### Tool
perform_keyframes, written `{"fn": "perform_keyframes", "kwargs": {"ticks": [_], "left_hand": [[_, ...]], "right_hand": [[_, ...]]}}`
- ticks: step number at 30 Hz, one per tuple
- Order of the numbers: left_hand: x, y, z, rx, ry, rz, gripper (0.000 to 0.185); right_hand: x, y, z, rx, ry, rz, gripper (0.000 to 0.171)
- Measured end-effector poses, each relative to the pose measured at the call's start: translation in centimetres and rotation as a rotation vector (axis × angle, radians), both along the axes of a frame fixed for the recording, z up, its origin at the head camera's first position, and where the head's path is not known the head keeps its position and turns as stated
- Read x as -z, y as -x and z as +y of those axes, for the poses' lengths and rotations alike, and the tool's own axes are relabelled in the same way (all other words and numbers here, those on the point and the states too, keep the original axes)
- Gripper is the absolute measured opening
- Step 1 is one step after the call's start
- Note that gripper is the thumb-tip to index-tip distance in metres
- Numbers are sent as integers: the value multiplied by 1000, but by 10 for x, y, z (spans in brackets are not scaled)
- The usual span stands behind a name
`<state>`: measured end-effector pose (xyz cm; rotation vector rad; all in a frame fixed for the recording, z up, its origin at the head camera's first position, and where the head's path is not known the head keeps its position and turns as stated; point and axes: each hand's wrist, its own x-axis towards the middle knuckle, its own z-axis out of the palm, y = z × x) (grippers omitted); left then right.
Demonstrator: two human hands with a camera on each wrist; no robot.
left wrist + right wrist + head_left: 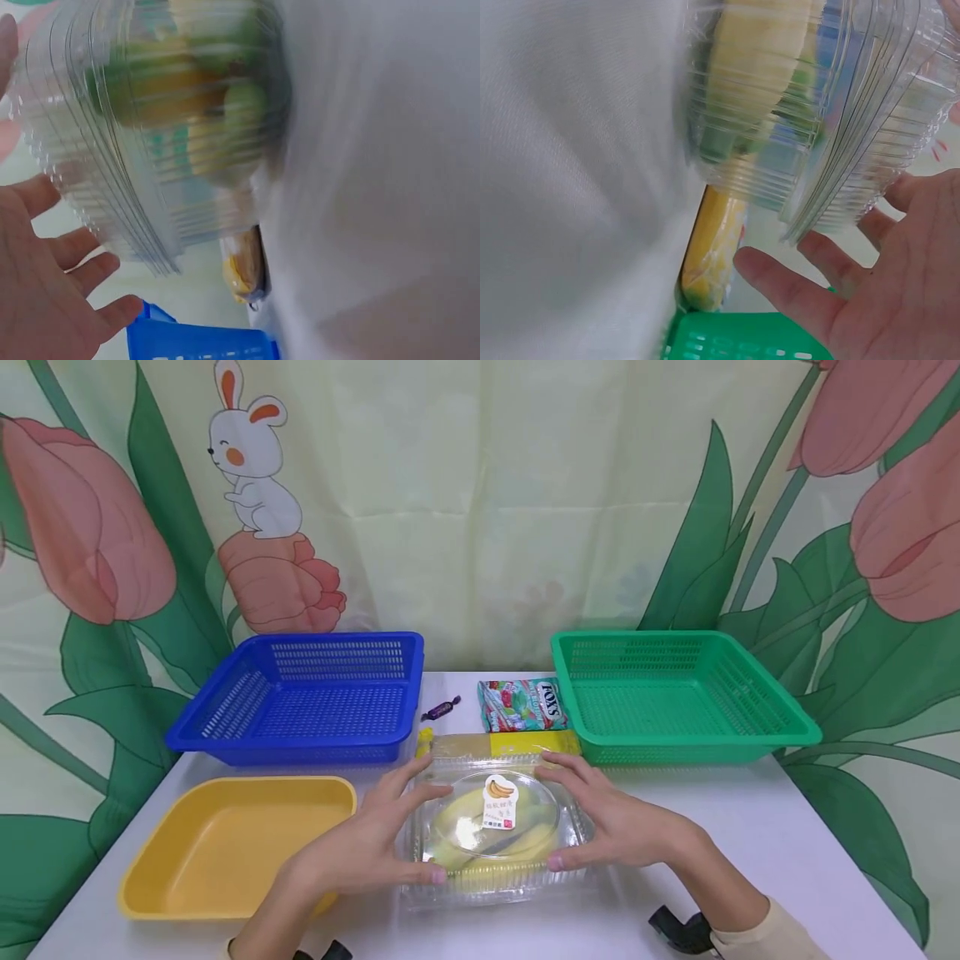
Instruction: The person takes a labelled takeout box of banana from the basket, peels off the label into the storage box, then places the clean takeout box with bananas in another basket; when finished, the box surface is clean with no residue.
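Two hands flank one clear plastic clamshell box [497, 831], which lies on the white bench [787, 843] directly between them. Left hand [367, 847]: fingers spread and nearly straight, fingertips resting on the box's left edge and lid. Right hand [611, 818]: fingers likewise extended, laid against the right edge. Neither hand curls round the box; both are held open against it. The wrist views show each palm spread beside the ribbed clear wall, [150, 150] and [840, 112], blurred.

Contents of the box: yellow and green banana pieces; count cannot be told through the lid. One white label with a banana picture [500, 802] sits on the lid.

Beyond the fingertips, just past the box: one yellow flat packet [517, 743], touching or nearly touching the box's far edge. Farther on: one green-and-red sweets bag marked FOX'S [522, 704] and one purple wrapped sweet [440, 709].

Containers, three: one blue slotted plastic basket [300, 702], beyond the left hand, nothing seen in it; one green slotted plastic basket [675, 697], beyond the right hand, nothing seen in it; one yellow shallow plastic tray [225, 847], just outside the left hand, nothing seen in it.
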<state>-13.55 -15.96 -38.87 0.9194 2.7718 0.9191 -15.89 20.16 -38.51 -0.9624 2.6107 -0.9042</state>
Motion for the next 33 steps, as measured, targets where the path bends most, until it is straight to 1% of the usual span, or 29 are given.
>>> {"fn": "perform_keyframes", "kwargs": {"ticks": [3,8,15,22,24,27,33], "left_hand": [[0,-1,4,4,-3,10,86],[0,1,15,13,-23,11,77],[1,6,31,34,-24,98,57],[-3,14,45,59,-25,138,41],[-5,16,49,63,-15,149,36],[-7,17,56,52,17,168,32],[-8,20,69,43,60,207,30]], "right_hand": [[2,0,0,0,7,6,100],[3,1,1,6,15,1,100],[6,0,-1,22,19,-6,100],[6,-1,1,20,26,8,100],[6,0,1,20,28,9,100],[7,0,1,22,26,3,100],[8,0,0,20,25,-5,100]]}}
